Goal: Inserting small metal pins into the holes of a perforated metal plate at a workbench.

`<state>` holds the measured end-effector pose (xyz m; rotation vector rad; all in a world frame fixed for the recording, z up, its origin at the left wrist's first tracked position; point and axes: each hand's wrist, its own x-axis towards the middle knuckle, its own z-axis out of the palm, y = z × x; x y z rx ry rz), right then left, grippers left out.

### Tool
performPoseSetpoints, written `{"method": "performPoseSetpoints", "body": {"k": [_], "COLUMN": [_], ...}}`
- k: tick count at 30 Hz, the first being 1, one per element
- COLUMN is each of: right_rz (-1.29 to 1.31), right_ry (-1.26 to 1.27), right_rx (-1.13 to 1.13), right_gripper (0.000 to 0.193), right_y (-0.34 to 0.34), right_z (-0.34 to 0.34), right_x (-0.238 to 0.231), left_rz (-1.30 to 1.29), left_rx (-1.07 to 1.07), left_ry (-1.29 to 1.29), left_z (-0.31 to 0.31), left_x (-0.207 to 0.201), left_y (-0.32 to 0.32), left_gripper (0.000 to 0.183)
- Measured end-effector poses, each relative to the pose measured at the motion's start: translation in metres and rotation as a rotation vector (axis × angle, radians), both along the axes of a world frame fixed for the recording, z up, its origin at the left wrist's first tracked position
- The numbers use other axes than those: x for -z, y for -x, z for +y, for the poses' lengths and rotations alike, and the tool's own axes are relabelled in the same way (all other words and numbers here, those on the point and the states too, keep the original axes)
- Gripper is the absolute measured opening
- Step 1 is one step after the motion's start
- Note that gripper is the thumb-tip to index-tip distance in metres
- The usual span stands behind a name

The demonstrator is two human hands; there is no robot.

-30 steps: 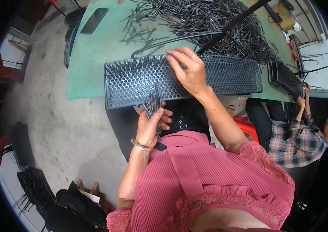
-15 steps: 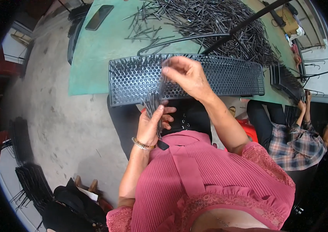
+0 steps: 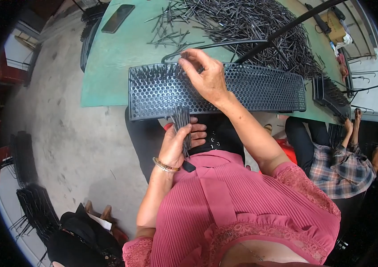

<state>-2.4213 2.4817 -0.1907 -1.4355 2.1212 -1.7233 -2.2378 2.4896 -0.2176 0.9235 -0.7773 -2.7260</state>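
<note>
My left hand (image 3: pixel 173 144) is closed round a bundle of thin black rods (image 3: pixel 181 119), its thumb pressed over them, near the front edge of a black perforated metal panel (image 3: pixel 260 91). The rods point up toward the panel. Several short black rods (image 3: pixel 153 73) stand upright in the holes along the panel's far left part. Over the far edge of the panel, at the right end of these rods, my right hand (image 3: pixel 206 78) is pinched, thumb against fingers. What lies between its fingertips is too small to make out.
A large heap of loose black rods (image 3: pixel 251 26) covers the far side of the green table (image 3: pixel 104 84). A phone (image 3: pixel 118 18) lies at the far left. A black bar (image 3: pixel 287 27) crosses over the heap. At right, another person (image 3: pixel 340 164) works beside a similar panel (image 3: pixel 329 95).
My right hand has moved away from the bundle, up and slightly left to the panel's far edge; a blurred rod showed below its fingers before. My left hand keeps its hold on the rods.
</note>
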Motion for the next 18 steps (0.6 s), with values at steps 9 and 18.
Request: {"method": "performPoseSetpoints", "body": {"k": [9, 18], "right_rz": [0.292, 0.479], "right_ry": [0.063, 0.051], "right_rx": [-0.018, -0.109], "right_gripper": [0.02, 0.03], "right_y": [0.0, 0.004], "right_z": [-0.001, -0.003], "right_x": [0.011, 0.018], "left_rz": [-0.063, -0.073], "left_rx": [0.027, 0.036], "left_ry": [-0.048, 0.038], "left_z": [-0.004, -0.005], "left_x": [-0.005, 0.002], "left_y": [0.0, -0.001], "left_gripper": [0.027, 0.029]}}
